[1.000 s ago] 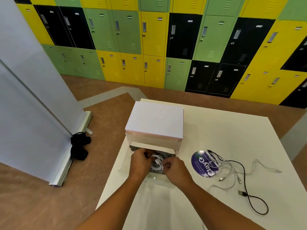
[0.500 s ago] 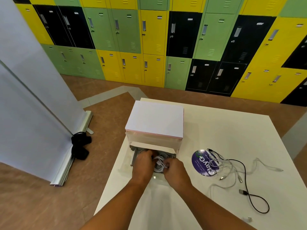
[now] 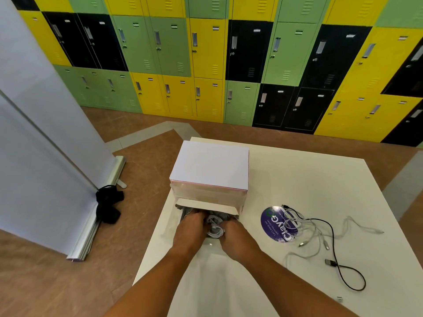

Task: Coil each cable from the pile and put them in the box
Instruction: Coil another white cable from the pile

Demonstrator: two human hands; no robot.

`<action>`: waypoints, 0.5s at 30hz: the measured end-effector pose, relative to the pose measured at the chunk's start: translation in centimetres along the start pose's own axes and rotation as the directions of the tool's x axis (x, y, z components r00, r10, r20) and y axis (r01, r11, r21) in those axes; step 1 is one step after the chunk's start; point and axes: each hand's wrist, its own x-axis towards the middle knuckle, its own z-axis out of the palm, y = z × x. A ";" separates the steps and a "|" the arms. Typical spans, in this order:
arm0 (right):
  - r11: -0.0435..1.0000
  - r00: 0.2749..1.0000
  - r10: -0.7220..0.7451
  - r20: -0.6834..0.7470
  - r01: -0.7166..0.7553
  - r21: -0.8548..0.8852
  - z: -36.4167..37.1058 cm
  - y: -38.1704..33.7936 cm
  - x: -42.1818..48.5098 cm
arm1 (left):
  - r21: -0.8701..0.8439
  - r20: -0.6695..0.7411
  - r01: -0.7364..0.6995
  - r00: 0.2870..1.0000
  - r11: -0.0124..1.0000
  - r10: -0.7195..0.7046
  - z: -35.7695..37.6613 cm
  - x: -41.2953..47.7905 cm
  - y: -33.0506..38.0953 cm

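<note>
a wall of metal lockers [image 3: 206,53] in yellow, green and black fills the far side, its doors stacked in rows, each with a small handle and a label. the floor [image 3: 57,282] is reddish brown, with a pale grey strip [image 3: 146,133] angling across it. at left a white roll-up banner [image 3: 34,145] stands on a metal base [image 3: 96,227], and a black bundle [image 3: 107,207] lies against it. the white tabletop [image 3: 309,179] bears a round purple sticker [image 3: 270,225]. the light is even and soft.
</note>
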 end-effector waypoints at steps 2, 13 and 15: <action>1.000 1.000 -0.008 -0.014 0.008 -0.004 -0.1 0.2 -0.3 | -0.005 -0.001 -0.002 1.000 1.000 0.002 -0.2 -0.2 0.0; 0.976 0.987 -0.146 -0.074 0.156 0.155 -3.8 3.3 -4.3 | -0.137 0.137 -0.042 0.989 0.990 0.061 0.1 -2.1 2.8; 0.976 0.988 -0.113 -0.103 0.129 0.175 -4.8 4.7 -4.9 | -0.178 0.211 -0.055 0.973 0.982 0.093 0.4 -2.5 4.3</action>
